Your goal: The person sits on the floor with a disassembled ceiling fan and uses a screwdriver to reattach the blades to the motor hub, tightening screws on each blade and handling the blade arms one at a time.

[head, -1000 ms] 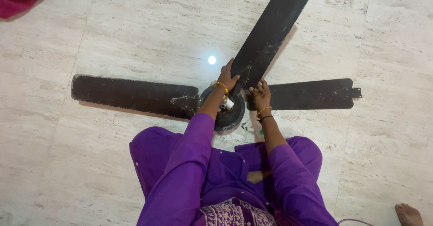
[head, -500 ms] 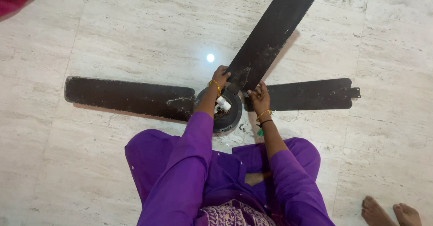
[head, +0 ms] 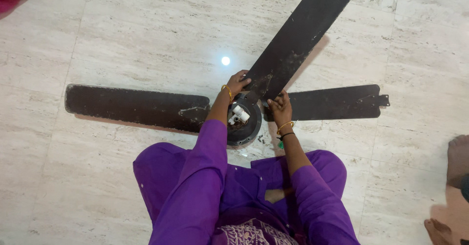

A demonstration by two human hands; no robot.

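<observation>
**Both hands on the upper blade of a ceiling fan on the floor**

The left hand curls over the near end of the upper blade, fingers bent around its edge. The right hand closes on the same blade's other edge — the two hands sit apart, one on each side of the blade root.

The fan lies on a pale marble floor, with a bright light reflection just above the hands. Another person's bare feet show at the right border.

The motor hub sits directly beneath the hands — the left blade and the right blade stretch flat outward.
</observation>
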